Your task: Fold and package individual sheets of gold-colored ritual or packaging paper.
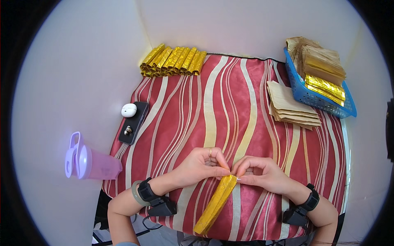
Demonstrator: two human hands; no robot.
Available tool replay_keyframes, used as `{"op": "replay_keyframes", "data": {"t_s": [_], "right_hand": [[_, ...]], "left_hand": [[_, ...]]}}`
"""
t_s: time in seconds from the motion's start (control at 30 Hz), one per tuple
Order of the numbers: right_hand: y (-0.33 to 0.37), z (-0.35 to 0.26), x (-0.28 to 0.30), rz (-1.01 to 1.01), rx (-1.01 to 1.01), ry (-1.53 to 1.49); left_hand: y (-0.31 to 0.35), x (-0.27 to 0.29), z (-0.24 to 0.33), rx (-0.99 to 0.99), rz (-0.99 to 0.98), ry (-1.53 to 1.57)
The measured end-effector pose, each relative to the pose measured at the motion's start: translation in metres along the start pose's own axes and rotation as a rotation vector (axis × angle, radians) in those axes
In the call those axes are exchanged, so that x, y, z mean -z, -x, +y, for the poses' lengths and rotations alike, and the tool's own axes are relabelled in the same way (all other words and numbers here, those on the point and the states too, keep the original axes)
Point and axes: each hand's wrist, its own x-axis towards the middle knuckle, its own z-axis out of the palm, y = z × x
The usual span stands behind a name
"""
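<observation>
A gold foil-paper roll (215, 205) slants across the near middle of the cloth, its lower end pointing toward me and to the left. My left hand (203, 164) pinches the roll's upper end between thumb and fingers. From the other side, my right hand (264, 174) is closed on the same end, thumb and fingertips pressed together. The two sets of fingertips almost meet there and hide part of the rim. Farther off on the left lies a stacked pile of similar gold rolls (174, 60).
Flat tan paper sheets (291, 102) lie beside a blue plastic basket (312, 98) holding more paper and gold sheets (326, 87). At left are a dark phone (134, 122) carrying a white case (129, 110), and a purple shaker bottle (100, 164). Pale walls surround the striped red cloth (230, 110).
</observation>
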Motion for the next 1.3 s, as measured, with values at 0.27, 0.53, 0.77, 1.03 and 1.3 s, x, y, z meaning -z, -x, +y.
{"op": "replay_keyframes", "data": {"t_s": [0.27, 0.53, 0.77, 1.03, 1.3], "right_hand": [[-0.0004, -0.0040, -0.0008, 0.038, -0.003, 0.130], [-0.0004, -0.0017, 0.0014, 0.028, 0.046, 0.257], [-0.0007, -0.0003, 0.0024, 0.012, 0.036, 0.280], [0.0003, -0.0012, 0.0011, 0.000, 0.031, 0.250], [-0.0003, -0.0004, 0.0017, 0.009, -0.010, 0.237]], "left_hand": [[-0.0007, -0.0017, 0.0000, -0.024, 0.031, -0.019], [0.0000, -0.0052, -0.0013, -0.038, 0.049, -0.023], [0.0003, -0.0052, -0.0013, -0.030, 0.054, -0.032], [-0.0007, -0.0053, -0.0033, -0.058, 0.034, -0.050], [-0.0005, -0.0068, -0.0024, -0.065, 0.042, -0.050]]}}
